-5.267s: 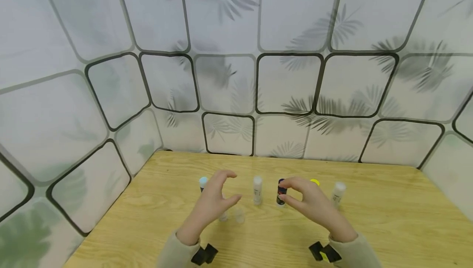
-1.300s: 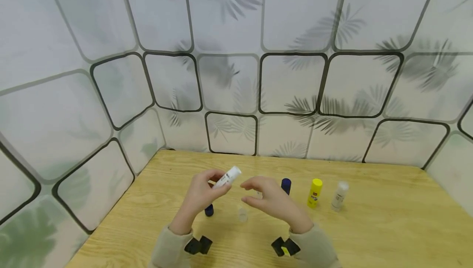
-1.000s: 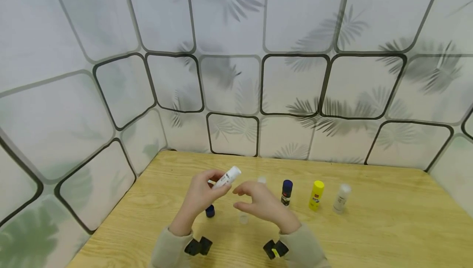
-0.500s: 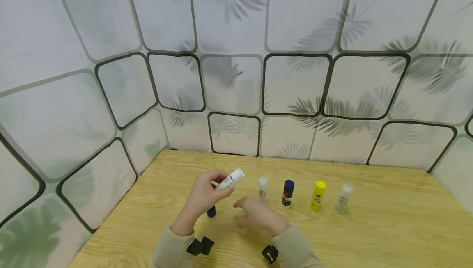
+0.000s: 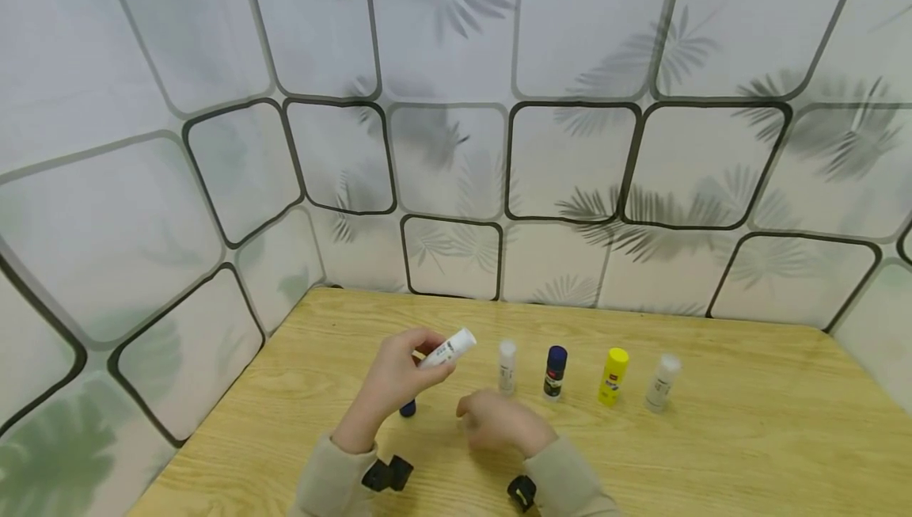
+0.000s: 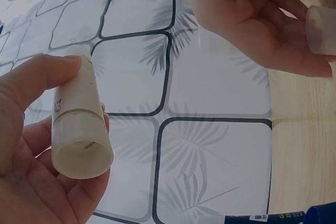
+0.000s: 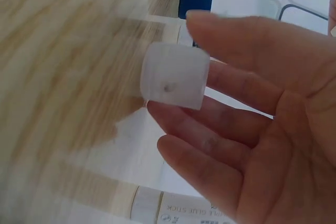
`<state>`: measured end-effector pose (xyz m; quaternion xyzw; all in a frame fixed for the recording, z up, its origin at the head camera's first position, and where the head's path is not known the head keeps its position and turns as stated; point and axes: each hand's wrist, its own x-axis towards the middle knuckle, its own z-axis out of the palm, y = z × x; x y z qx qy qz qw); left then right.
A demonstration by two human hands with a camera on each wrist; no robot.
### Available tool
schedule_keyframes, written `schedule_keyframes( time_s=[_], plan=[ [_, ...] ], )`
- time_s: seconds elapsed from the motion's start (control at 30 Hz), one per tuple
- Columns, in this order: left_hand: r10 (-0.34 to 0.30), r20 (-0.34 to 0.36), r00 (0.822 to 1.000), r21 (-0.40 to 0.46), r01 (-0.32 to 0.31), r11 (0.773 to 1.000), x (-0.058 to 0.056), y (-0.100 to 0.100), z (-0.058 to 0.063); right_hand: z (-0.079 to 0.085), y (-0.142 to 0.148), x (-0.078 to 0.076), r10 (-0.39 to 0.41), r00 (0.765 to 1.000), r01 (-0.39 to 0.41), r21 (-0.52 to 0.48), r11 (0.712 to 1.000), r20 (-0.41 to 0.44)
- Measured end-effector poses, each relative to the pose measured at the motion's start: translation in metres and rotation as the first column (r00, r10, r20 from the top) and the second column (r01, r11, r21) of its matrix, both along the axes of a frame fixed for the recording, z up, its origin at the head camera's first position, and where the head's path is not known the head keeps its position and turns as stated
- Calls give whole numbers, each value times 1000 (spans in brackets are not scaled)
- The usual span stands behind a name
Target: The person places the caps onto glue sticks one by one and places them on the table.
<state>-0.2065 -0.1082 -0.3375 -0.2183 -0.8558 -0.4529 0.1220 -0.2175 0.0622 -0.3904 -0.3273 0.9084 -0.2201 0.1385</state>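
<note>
A white glue stick, tilted up to the right, is gripped by my left hand above the table. In the left wrist view, the hollow end of that glue stick faces the camera. My right hand is low over the table, to the right of the left hand. It pinches a translucent cap between thumb and fingers, and this cap also appears at the left wrist view's right edge. In the head view the fingers hide the cap.
Behind the hands stand a white glue stick, a navy-capped one, a yellow one and another white one. A navy item shows partly behind the left hand. Patterned curtain borders the wooden table.
The left hand, empty at first, picked up the white glue stick. The right hand moved left and down to the translucent cap that stood on the table and took hold of it.
</note>
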Motion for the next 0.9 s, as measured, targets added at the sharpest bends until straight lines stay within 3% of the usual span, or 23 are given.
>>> schedule_keyframes(
  time_s=[0.47,0.73,0.9],
  plan=[
    [-46,11,999,-26,46,999,-1,3,-3,-2,7,-4,-8,1000,11,-137,991,24],
    [-67,4,998,-30,68,997,-1,4,-3,12,14,-9,42,997,-58,-280,958,-61],
    [-79,-2,997,-34,79,996,0,3,-3,27,24,-5,-10,990,-37,-322,946,-142]
  ],
)
